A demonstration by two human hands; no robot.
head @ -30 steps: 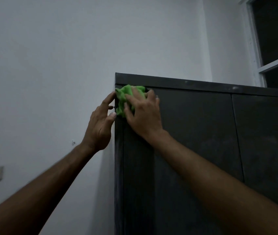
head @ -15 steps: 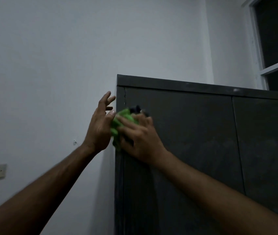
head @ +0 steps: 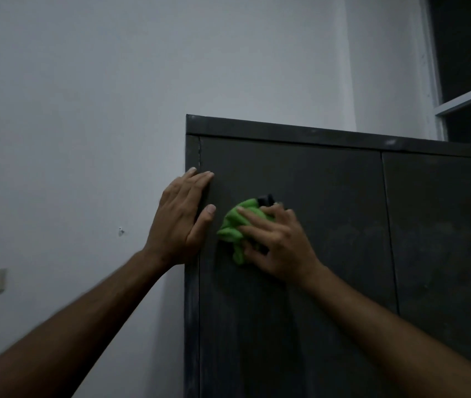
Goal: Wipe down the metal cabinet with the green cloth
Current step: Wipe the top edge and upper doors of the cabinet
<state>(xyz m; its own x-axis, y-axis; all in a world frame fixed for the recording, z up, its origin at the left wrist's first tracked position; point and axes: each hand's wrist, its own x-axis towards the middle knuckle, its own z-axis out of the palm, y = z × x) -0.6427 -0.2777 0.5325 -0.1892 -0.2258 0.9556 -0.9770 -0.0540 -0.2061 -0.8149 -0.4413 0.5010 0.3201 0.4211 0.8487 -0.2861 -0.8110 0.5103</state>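
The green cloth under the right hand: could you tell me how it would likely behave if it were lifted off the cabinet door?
The green cloth is bunched into soft folds under the right hand, so it is probably floppy and would droop. It looks thin and small, likely very light. Being crumpled fabric pressed to the metal cabinet, it should neither roll nor break.

The tall dark grey metal cabinet [head: 329, 268] stands against a white wall [head: 85, 110], its left corner edge running straight down the frame. Its front shows two flat doors split by a thin vertical seam, under a narrow top band marked with pale scuffs. Pressed against the left door is a crumpled bright green cloth [head: 235, 225], held there by the right hand [head: 279, 242]. The left hand [head: 182, 216] lies flat with straight fingers on the cabinet's left corner edge, just beside the cloth.
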